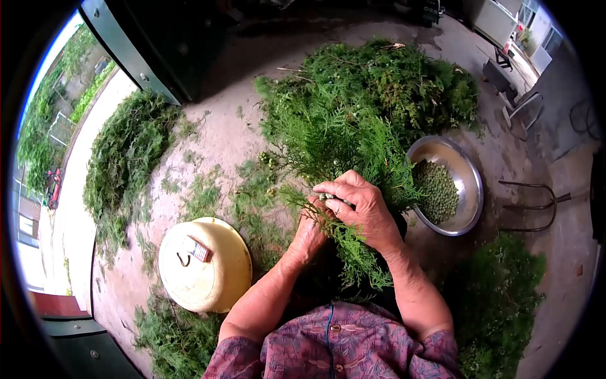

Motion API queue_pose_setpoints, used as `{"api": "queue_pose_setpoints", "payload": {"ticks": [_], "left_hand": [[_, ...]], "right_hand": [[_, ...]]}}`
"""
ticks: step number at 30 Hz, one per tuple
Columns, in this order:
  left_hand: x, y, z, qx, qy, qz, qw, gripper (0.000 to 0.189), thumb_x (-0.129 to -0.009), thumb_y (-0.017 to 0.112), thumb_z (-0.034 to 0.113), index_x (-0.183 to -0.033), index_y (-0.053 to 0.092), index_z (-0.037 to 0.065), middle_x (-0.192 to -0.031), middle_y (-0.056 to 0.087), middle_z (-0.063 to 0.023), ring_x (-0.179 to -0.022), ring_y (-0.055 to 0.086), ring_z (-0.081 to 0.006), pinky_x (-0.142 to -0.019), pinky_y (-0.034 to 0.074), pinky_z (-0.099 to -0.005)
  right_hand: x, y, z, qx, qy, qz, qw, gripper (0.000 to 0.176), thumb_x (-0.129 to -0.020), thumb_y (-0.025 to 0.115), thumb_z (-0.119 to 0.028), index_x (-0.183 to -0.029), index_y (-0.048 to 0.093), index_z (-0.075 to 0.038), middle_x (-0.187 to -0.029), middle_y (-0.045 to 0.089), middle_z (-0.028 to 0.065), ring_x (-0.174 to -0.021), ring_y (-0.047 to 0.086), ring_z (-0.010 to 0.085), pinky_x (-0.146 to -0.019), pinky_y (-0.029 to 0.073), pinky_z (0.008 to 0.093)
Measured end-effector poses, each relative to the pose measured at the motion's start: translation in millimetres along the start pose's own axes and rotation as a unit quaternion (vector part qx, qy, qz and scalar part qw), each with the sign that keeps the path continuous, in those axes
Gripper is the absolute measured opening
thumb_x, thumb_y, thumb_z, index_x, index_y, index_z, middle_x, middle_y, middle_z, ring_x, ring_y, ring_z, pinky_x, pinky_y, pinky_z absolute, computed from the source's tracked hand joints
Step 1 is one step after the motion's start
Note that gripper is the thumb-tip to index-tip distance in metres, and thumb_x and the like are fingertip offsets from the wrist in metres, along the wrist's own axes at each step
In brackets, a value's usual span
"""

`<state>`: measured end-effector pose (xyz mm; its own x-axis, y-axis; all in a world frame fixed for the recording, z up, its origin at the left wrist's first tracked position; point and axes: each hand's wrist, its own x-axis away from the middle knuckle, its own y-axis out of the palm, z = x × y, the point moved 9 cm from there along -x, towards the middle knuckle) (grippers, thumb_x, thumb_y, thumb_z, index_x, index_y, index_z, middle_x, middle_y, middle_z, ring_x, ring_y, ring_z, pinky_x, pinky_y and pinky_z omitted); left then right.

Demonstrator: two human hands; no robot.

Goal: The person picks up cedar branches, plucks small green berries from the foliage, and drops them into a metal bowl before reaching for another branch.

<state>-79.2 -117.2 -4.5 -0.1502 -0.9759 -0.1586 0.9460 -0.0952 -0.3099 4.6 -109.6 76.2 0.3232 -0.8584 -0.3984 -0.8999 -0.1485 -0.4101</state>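
Observation:
Both of my hands meet in front of my chest at a leafy arborvitae branch (pixel 328 136). Its flat green sprays reach forward to the big pile and also hang down between my forearms. My left hand (pixel 309 230) is closed round the lower part of the branch, its fingers partly hidden by leaves. My right hand (pixel 363 205) is bent over beside it, thumb and fingers pinched together on small pale green cones. To the right, a steel bowl (pixel 476 183) holds a heap of such green cones (pixel 437 192).
A large pile of cut branches (pixel 404 82) lies ahead. More greenery (pixel 126 151) lies left, and another heap (pixel 502 303) at right. An upturned cream basin (pixel 202 284) with a small box (pixel 197 248) on it stands left. A metal fork (pixel 543 205) lies right.

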Motion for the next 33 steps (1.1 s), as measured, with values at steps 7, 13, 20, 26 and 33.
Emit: {"api": "queue_pose_setpoints", "payload": {"ticks": [7, 13, 20, 26, 33], "left_hand": [[6, -4, -19, -0.010, -0.032, 0.033, 0.999, 0.010, -0.080, 0.053, 0.008, -0.076, 0.052, -0.002, -0.065, 0.055, -0.0077, -0.062, 0.052, -0.0173, -0.054, 0.041, -0.0320], [-2, 7, -18, 0.212, -0.219, -0.057, 0.951, 0.026, -0.082, 0.062, 0.020, -0.094, 0.060, -0.003, -0.077, 0.062, -0.0054, -0.070, 0.054, -0.0115, -0.061, 0.043, -0.0275], [-3, -14, -34, 0.236, -0.194, 0.006, 0.952, 0.035, -0.073, 0.073, 0.023, -0.097, 0.063, 0.000, -0.081, 0.063, -0.0037, -0.069, 0.057, -0.0114, -0.061, 0.046, -0.0249], [7, -33, -38, 0.293, -0.254, 0.041, 0.921, 0.027, -0.076, 0.069, 0.017, -0.097, 0.062, 0.002, -0.080, 0.062, -0.0024, -0.067, 0.056, -0.0113, -0.059, 0.045, -0.0250], [14, -62, -45, 0.264, -0.245, 0.081, 0.929, 0.021, -0.082, 0.061, 0.016, -0.100, 0.060, 0.004, -0.081, 0.056, 0.0006, -0.073, 0.052, -0.0108, -0.066, 0.043, -0.0247]], "right_hand": [[7, 5, 20, -0.183, 0.150, 0.004, 0.972, 0.015, -0.079, 0.057, -0.007, -0.092, 0.057, -0.002, -0.073, 0.052, 0.0051, -0.062, 0.052, 0.0153, -0.052, 0.041, 0.0250], [19, -26, 6, -0.419, 0.219, 0.086, 0.877, 0.012, -0.084, 0.057, -0.009, -0.095, 0.056, -0.004, -0.064, 0.049, -0.0051, -0.054, 0.043, 0.0002, -0.042, 0.032, 0.0142], [68, -164, 112, -0.349, 0.296, 0.307, 0.834, 0.010, -0.080, 0.058, -0.005, -0.089, 0.055, -0.006, -0.076, 0.054, 0.0006, -0.060, 0.049, 0.0089, -0.044, 0.033, 0.0196], [132, -288, 235, -0.342, 0.367, 0.499, 0.707, 0.034, -0.081, 0.059, -0.006, -0.112, 0.047, 0.000, -0.112, 0.048, 0.0111, -0.097, 0.049, 0.0294, -0.084, 0.047, 0.0473], [189, -375, 309, -0.277, 0.318, 0.582, 0.696, 0.041, -0.083, 0.055, -0.004, -0.121, 0.042, -0.001, -0.126, 0.040, 0.0120, -0.109, 0.044, 0.0295, -0.092, 0.041, 0.0512]]}}
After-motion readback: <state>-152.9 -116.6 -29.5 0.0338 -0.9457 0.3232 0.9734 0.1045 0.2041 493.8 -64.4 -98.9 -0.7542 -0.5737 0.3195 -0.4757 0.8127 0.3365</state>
